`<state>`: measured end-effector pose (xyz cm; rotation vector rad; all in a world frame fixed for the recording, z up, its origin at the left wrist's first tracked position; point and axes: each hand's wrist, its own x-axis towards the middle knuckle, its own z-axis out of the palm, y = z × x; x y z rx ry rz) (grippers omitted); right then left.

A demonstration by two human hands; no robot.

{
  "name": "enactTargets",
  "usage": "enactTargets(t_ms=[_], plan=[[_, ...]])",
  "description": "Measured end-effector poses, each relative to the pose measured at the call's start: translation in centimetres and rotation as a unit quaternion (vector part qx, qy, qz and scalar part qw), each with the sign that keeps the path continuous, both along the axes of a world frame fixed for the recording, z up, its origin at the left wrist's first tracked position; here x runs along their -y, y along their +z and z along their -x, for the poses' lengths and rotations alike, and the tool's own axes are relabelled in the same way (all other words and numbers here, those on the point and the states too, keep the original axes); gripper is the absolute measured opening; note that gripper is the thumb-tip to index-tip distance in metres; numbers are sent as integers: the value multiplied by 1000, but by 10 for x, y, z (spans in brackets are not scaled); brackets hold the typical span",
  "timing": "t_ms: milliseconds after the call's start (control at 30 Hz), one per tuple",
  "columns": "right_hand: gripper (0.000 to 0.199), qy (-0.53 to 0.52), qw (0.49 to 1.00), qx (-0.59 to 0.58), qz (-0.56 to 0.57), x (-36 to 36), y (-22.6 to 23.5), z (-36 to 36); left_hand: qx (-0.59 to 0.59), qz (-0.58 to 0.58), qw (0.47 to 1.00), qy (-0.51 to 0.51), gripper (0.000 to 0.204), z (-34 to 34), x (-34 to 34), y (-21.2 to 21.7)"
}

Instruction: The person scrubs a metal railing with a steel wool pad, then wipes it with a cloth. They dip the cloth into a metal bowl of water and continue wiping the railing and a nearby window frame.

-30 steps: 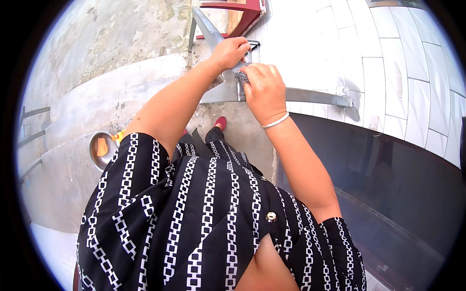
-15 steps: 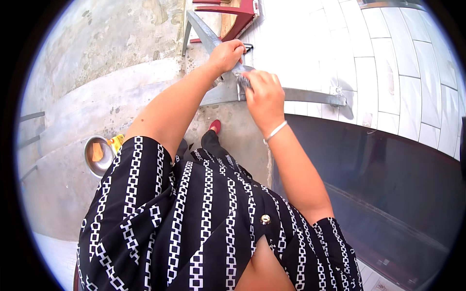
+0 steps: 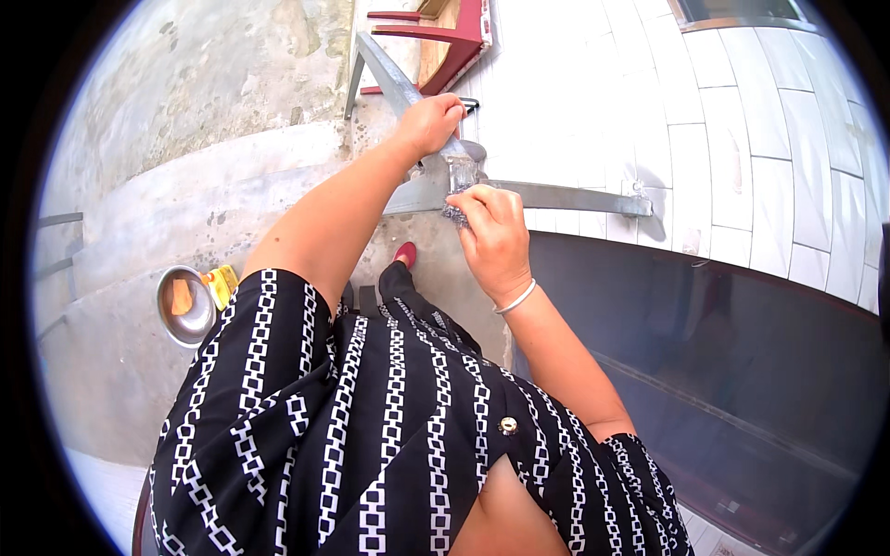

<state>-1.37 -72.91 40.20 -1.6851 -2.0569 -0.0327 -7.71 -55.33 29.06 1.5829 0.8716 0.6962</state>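
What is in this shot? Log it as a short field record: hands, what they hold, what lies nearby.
left hand: gripping the grey metal railing at its corner
right hand: pressing a grey scrubbing pad against the railing just below the corner
wrist: thin bangle on the right arm
ground, person's left: steel bowl with a yellow packet beside it
beyond the railing: red chair
wall: white tiles

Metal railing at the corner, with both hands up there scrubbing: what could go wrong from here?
The left hand grips the railing beside a corner joint; its edges might scrape the fingers. The scrub pad in the right hand is small, so it could slip out. The metal bowl sits by the feet and could be kicked.
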Motion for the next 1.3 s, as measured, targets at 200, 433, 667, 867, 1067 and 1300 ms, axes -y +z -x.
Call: enactTargets(t_ms=[200, 433, 667, 867, 1067, 1300], plan=[[33, -15, 1000, 1, 2, -28, 0, -3, 10, -3, 1000, -11, 23, -3, 4, -5], [27, -53, 998, -2, 39, -46, -2, -14, 13, -58, 998, 20, 25, -9, -2, -2], [19, -43, 999, -9, 24, -6, -1, 1, 3, 1, 1000, -4, 22, -2, 10, 0], [15, -84, 994, -62, 8, 7, -4, 4, 0, -6, 1000, -5, 24, -1, 4, -6], [20, -90, 989, 26, 114, -55, 6, -7, 8, -47, 999, -16, 22, -7, -2, -13], [24, -13, 991, 80, 109, -43, 15, 0, 167, 84, 982, 18, 22, 26, 23, -22]])
